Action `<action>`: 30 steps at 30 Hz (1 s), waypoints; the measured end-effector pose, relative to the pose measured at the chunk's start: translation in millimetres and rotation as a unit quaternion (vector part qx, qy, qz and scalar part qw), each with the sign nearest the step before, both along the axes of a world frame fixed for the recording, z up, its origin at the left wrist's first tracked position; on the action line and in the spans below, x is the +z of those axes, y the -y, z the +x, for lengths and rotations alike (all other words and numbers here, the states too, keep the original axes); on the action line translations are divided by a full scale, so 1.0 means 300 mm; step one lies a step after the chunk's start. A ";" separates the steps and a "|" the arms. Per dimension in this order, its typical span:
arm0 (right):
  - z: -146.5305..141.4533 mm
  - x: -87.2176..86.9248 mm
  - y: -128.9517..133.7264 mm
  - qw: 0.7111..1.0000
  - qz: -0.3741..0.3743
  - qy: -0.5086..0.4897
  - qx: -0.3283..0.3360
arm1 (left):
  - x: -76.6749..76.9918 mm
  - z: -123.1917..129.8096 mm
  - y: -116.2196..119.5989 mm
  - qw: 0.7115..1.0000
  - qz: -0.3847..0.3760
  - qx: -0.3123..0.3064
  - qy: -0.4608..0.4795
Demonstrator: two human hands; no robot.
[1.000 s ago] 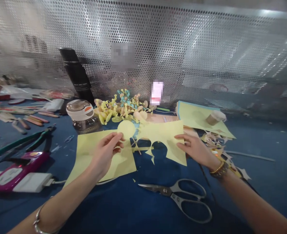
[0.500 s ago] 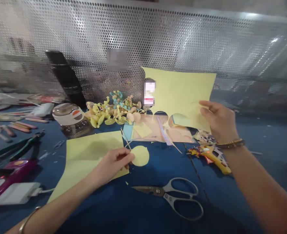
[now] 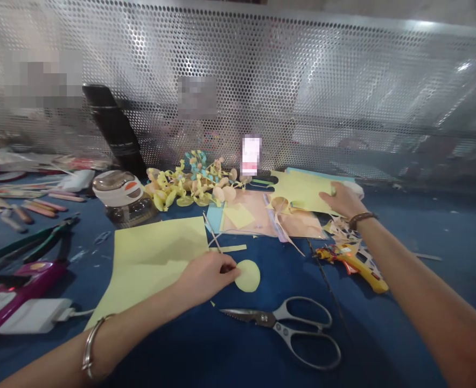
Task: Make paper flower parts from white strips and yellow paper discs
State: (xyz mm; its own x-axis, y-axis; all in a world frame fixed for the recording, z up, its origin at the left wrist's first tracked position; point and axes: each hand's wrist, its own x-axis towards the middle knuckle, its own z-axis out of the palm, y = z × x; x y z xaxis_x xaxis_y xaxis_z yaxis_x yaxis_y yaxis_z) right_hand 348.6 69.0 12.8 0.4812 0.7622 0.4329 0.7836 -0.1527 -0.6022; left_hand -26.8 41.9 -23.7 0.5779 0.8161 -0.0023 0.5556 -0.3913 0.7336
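Between the thumb and fingers of my left hand [image 3: 209,275] is the edge of a pale yellow paper circle [image 3: 247,276], just above the blue table. Below and right of it lie metal scissors [image 3: 276,318] with their blades closed. Under my left forearm is a large pale yellow sheet [image 3: 153,256]. Farther off, my right hand [image 3: 341,196] is closed on the right side of another yellow paper sheet [image 3: 302,188], which lies over a blue sheet [image 3: 322,173]. A narrow yellow paper strip [image 3: 233,248] rests behind my left hand.
A yellow-handled glue gun [image 3: 361,269] lies right, beside paper scraps [image 3: 341,229]. Behind are peach paper [image 3: 256,202], paper flowers [image 3: 181,186], a lidded jar [image 3: 120,199] and a leaning black bottle [image 3: 112,126]. Pliers [image 3: 40,240] and a purple device [image 3: 23,296] lie left. Perforated metal [image 3: 302,81] stands at the back.
My right hand has lowered the cut-edged yellow sheet from upright onto the back of the table. My left hand, with the paper circle, has shifted slightly right and nearer to me.
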 end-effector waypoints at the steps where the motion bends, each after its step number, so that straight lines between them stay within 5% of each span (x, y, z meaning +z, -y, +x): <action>1: -0.028 0.010 0.006 1.000 -0.007 0.026 -0.008 | 0.002 -0.001 -0.001 1.000 0.014 0.007 0.008; 3: -0.116 0.025 0.014 0.993 -0.020 0.119 0.008 | 0.013 -0.004 -0.004 0.999 0.032 0.018 0.020; 6: -0.302 0.018 0.001 0.965 -0.099 0.182 0.159 | 0.041 -0.008 -0.003 0.998 0.045 0.033 0.019; 9: -0.476 -0.028 -0.050 0.930 -0.154 0.198 0.269 | 0.065 -0.007 0.006 0.999 0.040 0.033 -0.009; 12: -0.575 -0.086 -0.120 0.910 -0.183 0.211 0.305 | 0.069 -0.008 0.016 0.999 -0.002 0.019 -0.032; 21: -0.581 -0.160 -0.197 0.896 -0.233 0.226 0.302 | 0.005 -0.040 -0.013 0.988 -0.106 0.068 0.089; 27: -0.585 -0.079 -0.131 0.928 -0.162 0.217 0.255 | 0.002 -0.038 -0.027 0.963 -0.173 0.092 0.185; 30: -0.616 -0.027 -0.030 0.936 -0.096 0.229 0.251 | 0.002 -0.036 -0.020 0.923 -0.266 0.098 0.261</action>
State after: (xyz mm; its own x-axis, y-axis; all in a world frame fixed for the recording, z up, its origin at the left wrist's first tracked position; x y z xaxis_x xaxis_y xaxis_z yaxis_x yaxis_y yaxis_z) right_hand 164.0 78.0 4.8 -0.1611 0.9272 0.3381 0.9548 0.2332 -0.1846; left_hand -37.7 47.9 -23.1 0.4553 0.8686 -0.1958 0.0949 0.1713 0.9806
